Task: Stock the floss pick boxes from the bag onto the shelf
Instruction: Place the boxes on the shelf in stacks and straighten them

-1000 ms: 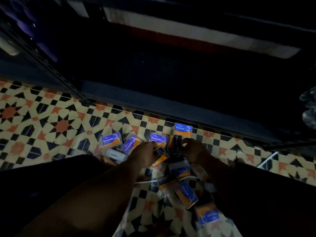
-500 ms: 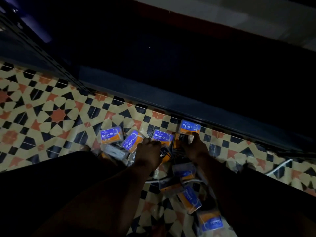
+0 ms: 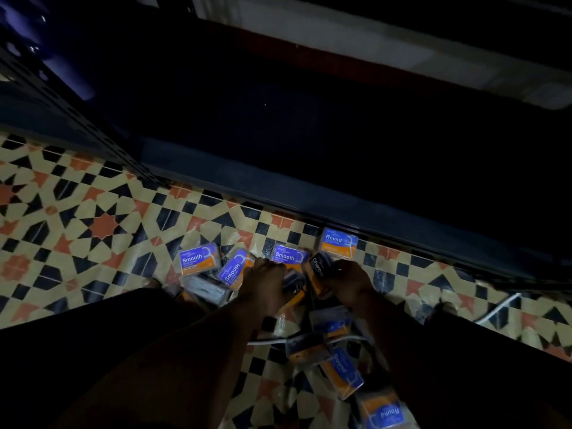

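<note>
Several blue-and-orange floss pick boxes lie scattered on the patterned floor tiles: a "Smooth" box (image 3: 198, 262), another "Smooth" box (image 3: 289, 257), a "Round" box (image 3: 338, 241), and more near my knees (image 3: 345, 371). My left hand (image 3: 266, 284) is curled over a dark box (image 3: 294, 281) in the middle of the pile. My right hand (image 3: 349, 283) grips a black "Charcoal" box (image 3: 320, 267), tilted up on its edge. Just beyond the pile is the low dark shelf (image 3: 278, 193), its inside in deep shadow. Thin clear plastic with a white handle strip (image 3: 272, 342) lies under the near boxes.
A perforated metal shelf upright (image 3: 62, 109) runs down at the left. A white cord (image 3: 498, 308) lies on the tiles to the right. My dark-clothed legs fill the lower left and lower right. The lighting is very dim.
Both hands stay in the pile's middle. The right hand has closed on the black Charcoal box and tipped it so that its label shows. The camera has shifted slightly.
</note>
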{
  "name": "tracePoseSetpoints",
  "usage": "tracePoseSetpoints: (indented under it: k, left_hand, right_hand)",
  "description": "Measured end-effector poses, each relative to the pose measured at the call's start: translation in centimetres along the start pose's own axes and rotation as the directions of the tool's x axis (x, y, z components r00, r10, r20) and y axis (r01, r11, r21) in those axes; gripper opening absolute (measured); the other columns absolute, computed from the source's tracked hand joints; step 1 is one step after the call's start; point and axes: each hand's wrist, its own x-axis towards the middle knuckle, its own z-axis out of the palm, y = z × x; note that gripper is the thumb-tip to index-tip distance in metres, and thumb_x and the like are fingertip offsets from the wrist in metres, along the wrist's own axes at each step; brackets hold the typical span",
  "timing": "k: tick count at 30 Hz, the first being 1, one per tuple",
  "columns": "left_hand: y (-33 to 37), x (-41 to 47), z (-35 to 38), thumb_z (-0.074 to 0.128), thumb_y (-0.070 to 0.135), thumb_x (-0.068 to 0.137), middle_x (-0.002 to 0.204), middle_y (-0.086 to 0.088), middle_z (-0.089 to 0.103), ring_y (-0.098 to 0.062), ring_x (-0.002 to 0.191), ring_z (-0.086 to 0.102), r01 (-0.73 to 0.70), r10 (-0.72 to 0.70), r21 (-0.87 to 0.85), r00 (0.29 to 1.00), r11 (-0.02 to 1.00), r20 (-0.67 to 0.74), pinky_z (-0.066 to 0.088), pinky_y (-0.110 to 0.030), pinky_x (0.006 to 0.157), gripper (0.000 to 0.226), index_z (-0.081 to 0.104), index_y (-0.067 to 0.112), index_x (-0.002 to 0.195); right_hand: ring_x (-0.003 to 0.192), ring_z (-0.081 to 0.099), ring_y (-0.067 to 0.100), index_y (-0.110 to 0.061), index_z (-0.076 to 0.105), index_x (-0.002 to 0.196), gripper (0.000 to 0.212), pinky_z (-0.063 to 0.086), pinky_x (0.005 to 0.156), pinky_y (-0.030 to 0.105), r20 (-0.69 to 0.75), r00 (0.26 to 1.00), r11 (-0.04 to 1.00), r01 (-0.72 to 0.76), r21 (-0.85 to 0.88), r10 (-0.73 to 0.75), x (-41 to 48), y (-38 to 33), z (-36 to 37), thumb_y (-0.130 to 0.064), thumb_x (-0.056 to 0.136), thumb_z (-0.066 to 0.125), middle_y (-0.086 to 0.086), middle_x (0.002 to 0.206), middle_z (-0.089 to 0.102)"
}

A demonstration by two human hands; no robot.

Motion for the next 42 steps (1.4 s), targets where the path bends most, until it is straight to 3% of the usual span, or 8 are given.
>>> tracePoseSetpoints:
  k: [2,6,12,16,21,28,34,42]
  left_hand:
    - [-0.1,-0.5,-1.0,0.065,0.046,0.085,0.109,-0.005,0.062,-0.028,0.107,0.055,-0.026,0.028,-0.111,0.999,0.993,0.015,0.048,-0.041,0.087,0.036,0.061,0.019,0.109]
    - [0.0,-2.3,-3.6,0.06,0.046,0.091,0.097,-0.004,0.058,-0.03,0.095,0.062,-0.061,0.063,-0.237,0.998,0.97,0.0,0.044,-0.035,0.071,0.034,0.05,0.021,0.113]
    - [2.2,-6.1,-10.1,0.053,0.038,0.1,0.146,-0.017,0.046,-0.036,0.127,0.05,-0.13,0.1,-0.252,0.987,0.959,-0.128,0.042,-0.035,0.094,0.061,0.032,0.012,0.151]
    - [4.8,-9.7,-14.9,0.058,0.037,0.098,0.133,-0.01,0.05,-0.028,0.121,0.052,-0.244,0.147,-0.282,0.935,0.928,-0.323,0.039,-0.029,0.091,0.053,0.043,0.021,0.145]
    - [7.3,-14.4,-20.4,0.061,0.034,0.097,0.124,-0.003,0.051,-0.023,0.112,0.056,-0.351,0.205,-0.26,0.865,0.899,-0.458,0.046,-0.045,0.096,0.055,0.043,0.021,0.147]
    - [10.8,-19.7,-27.8,0.069,0.029,0.09,0.103,0.015,0.052,0.001,0.097,0.056,-0.533,0.303,-0.137,0.654,0.835,-0.693,0.039,-0.009,0.081,0.047,0.056,0.022,0.135]
    - [14.3,-20.9,-34.0,0.072,0.027,0.089,0.114,0.006,0.059,-0.009,0.106,0.057,-0.585,0.345,0.006,0.47,0.811,-0.813,0.044,-0.025,0.091,0.043,0.059,0.023,0.129]
    - [18.1,-17.0,-38.2,0.063,0.029,0.094,0.117,0.004,0.059,-0.017,0.105,0.056,-0.516,0.337,0.033,0.509,0.856,-0.792,0.049,-0.036,0.087,0.025,0.053,0.027,0.117]
  right_hand:
    - [0.098,0.067,0.03,-0.012,0.071,0.104,0.036,0.05,0.079,0.032,-0.013,1.0,0.998,0.019,0.052,-0.018,-0.7,0.5,-0.5,-0.034,0.076,0.08,0.012,0.103,0.073]
    - [0.085,0.062,0.017,-0.007,0.068,0.107,0.029,0.044,0.06,0.011,-0.017,0.994,0.989,0.112,0.095,-0.111,-3.6,-0.5,-2.9,-0.012,0.08,0.078,0.009,0.101,0.071]
    - [0.08,0.064,0.028,-0.022,0.061,0.103,0.03,0.048,0.064,0.033,-0.206,0.916,0.928,0.365,0.08,-0.343,-9.7,-3.0,-7.7,-0.009,0.078,0.073,0.007,0.089,0.066]
    - [0.084,0.067,0.018,-0.025,0.06,0.117,0.039,0.052,0.068,0.03,-0.292,0.853,0.871,0.479,0.11,-0.432,-14.6,-4.1,-10.5,-0.013,0.082,0.073,0.0,0.101,0.067]
    - [0.088,0.068,0.021,-0.03,0.052,0.131,0.048,0.057,0.072,0.036,-0.404,0.768,0.793,0.591,0.148,-0.497,-21.2,-5.7,-13.8,-0.014,0.088,0.069,-0.007,0.103,0.064]
    - [0.082,0.063,-0.005,-0.033,0.056,0.127,0.05,0.048,0.064,0.008,-0.581,0.562,0.649,0.757,0.075,-0.589,-29.0,-8.6,-18.6,-0.016,0.083,0.075,-0.013,0.102,0.066]
    - [0.081,0.062,-0.003,-0.034,0.057,0.121,0.05,0.044,0.061,0.004,-0.707,0.376,0.577,0.815,-0.056,-0.6,-32.7,-12.5,-24.0,-0.016,0.08,0.078,-0.011,0.099,0.065]
    - [0.082,0.062,0.012,-0.031,0.053,0.108,0.035,0.051,0.069,0.026,-0.763,0.358,0.69,0.708,-0.154,-0.537,-29.6,-15.1,-28.2,-0.022,0.083,0.075,-0.004,0.101,0.065]
